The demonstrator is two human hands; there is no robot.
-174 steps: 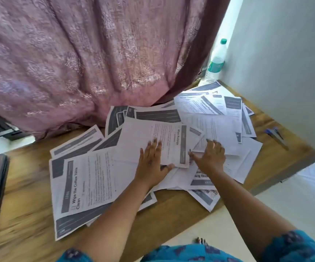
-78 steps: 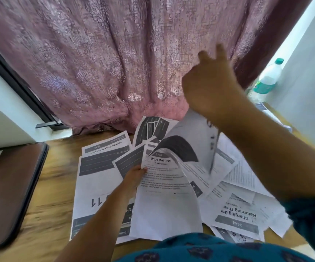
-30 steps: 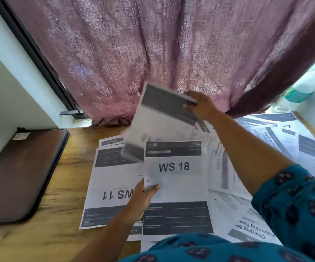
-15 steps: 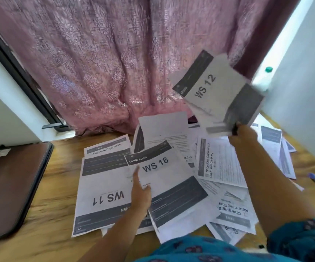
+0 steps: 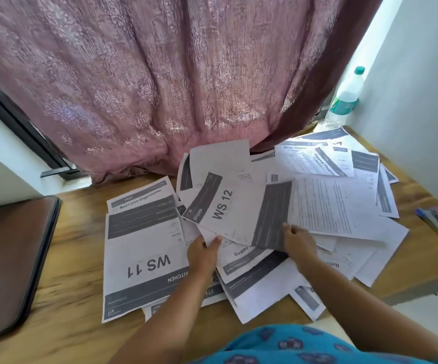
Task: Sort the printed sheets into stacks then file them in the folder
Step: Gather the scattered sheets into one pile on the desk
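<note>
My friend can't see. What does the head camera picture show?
Two hands hold the sheet marked WS 12 over a messy spread of printed sheets on a wooden table: left hand, right hand. A brown folder lies at the left, a water bottle behind.

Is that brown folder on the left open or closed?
Closed. The brown folder lies flat on the wooden table with its cover down and no sheets showing inside; the printed sheets are spread beside it.
</note>
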